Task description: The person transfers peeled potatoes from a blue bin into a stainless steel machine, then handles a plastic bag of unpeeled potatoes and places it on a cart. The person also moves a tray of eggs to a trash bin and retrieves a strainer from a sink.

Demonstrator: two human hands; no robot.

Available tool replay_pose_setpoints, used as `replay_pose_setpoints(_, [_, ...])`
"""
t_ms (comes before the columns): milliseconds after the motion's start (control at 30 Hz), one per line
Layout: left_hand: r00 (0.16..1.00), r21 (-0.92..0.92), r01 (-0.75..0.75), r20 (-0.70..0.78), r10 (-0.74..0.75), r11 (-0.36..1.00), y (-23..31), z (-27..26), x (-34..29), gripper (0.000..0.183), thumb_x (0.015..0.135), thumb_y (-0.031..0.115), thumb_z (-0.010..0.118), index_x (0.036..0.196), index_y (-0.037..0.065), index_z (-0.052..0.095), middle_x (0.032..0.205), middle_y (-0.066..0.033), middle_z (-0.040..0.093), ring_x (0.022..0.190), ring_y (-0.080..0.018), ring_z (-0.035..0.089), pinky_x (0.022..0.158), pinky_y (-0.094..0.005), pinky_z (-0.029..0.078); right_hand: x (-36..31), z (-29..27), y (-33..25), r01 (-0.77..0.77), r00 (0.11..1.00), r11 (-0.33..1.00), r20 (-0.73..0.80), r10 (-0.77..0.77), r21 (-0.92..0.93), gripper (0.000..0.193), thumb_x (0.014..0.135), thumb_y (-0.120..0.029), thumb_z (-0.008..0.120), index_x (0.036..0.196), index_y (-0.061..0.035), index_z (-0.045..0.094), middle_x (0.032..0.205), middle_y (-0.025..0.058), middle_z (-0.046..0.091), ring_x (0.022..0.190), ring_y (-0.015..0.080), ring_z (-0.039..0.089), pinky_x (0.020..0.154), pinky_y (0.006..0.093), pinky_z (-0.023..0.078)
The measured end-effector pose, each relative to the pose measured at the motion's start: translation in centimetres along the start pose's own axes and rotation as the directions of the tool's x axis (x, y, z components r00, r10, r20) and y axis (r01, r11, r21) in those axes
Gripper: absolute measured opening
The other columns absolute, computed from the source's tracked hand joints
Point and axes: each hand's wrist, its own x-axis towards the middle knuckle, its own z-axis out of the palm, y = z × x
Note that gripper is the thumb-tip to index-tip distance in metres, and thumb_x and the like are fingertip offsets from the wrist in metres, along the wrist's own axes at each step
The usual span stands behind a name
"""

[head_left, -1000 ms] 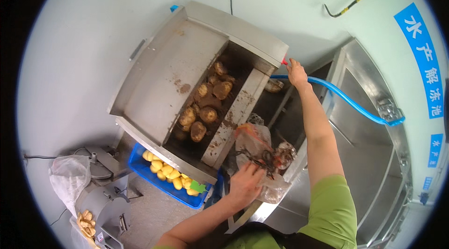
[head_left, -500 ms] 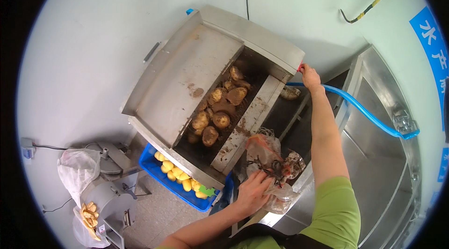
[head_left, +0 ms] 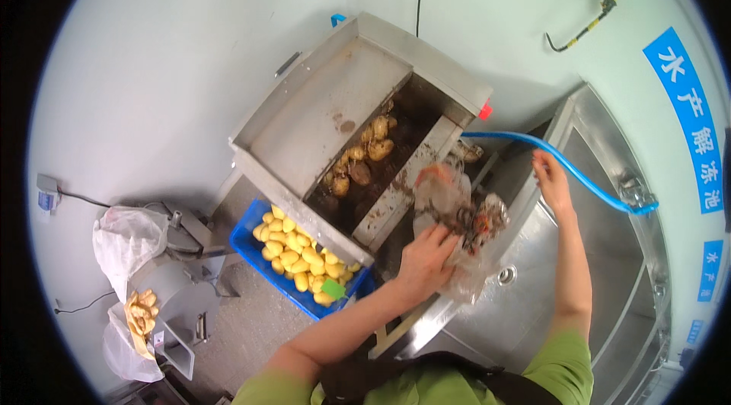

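Observation:
My left hand (head_left: 428, 262) is closed on the edge of a crumpled, dirty plastic bag (head_left: 442, 196) with dark stringy matter on it; the fingertips are partly hidden. Out over the sink's rim, my right hand (head_left: 551, 183) is empty, its fingers loosely bent and apart, beside the blue hose (head_left: 582, 165). The steel machine (head_left: 308, 119) ahead has an open trough holding several muddy potatoes (head_left: 361, 171). A red knob (head_left: 486, 110) sits on its right side, away from my hand.
A blue crate (head_left: 245, 231) of peeled yellow potatoes stands under the machine's near end. To the right is a steel sink (head_left: 525, 306). Another machine (head_left: 171, 275), with a white plastic bag (head_left: 129, 241) on it, is at the lower left.
My right hand has let go of the red knob and moved right and down toward the sink. The potatoes in the trough have shifted and look wetter. My left hand stays at the bag.

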Motion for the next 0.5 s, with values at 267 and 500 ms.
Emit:
replay_pose_setpoints(267, [0.96,0.002,-0.207,-0.191,0.203,0.978,9.5,-1.3,-1.7,0.051,0.056,0.002,0.067,0.105,0.001,0.055,0.103,-0.0147,0.054,0.092,-0.0349,0.055,0.075,-0.0388,0.047,-23.5,-4.8,3.9,-0.299,0.934,0.884,-0.078,0.348,0.358,0.022,0.09,-0.017,0.054,0.11,-0.0069,0.055,0.087,0.0022,0.056,0.063,0.0103,0.055,0.052,0.024,0.047])
replay_pose_setpoints(500, [0.936,-0.024,-0.202,-0.299,0.186,0.979,18.8,3.1,-10.0,0.048,0.058,-0.001,0.069,0.103,0.003,0.055,0.097,-0.0106,0.055,0.089,-0.0323,0.055,0.071,-0.0385,0.048,-38.1,-8.3,9.1,-0.408,0.894,0.827,-0.015,0.448,0.387,0.022,0.09,-0.015,0.053,0.111,-0.0074,0.053,0.091,0.0015,0.054,0.064,0.0099,0.054,0.053,0.0243,0.047])
